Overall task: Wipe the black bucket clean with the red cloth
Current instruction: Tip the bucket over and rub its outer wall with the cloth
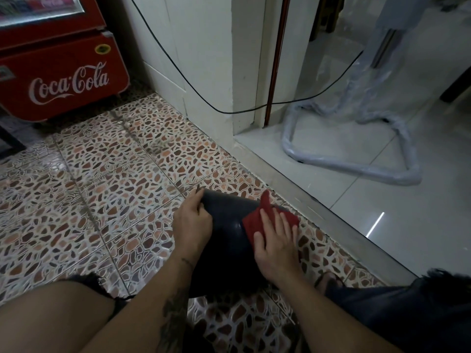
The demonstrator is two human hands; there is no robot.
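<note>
The black bucket (226, 240) lies tilted on its side on the patterned floor between my knees, its bottom end pointing away from me. My left hand (193, 222) grips that far end on the left side, thumb and fingers curled over the edge. My right hand (276, 240) lies flat, fingers spread, pressing the red cloth (257, 220) onto the bucket's upper right side. One corner of the cloth sticks up past my fingertips. The bucket's mouth is hidden behind my forearms.
A red Coca-Cola cooler (58, 72) stands at the far left. A white wall corner (204, 59) with a hanging black cable (193, 85) is straight ahead. To the right a metal threshold (331, 215) leads to white tiles holding a plastic-wrapped metal frame (356, 161).
</note>
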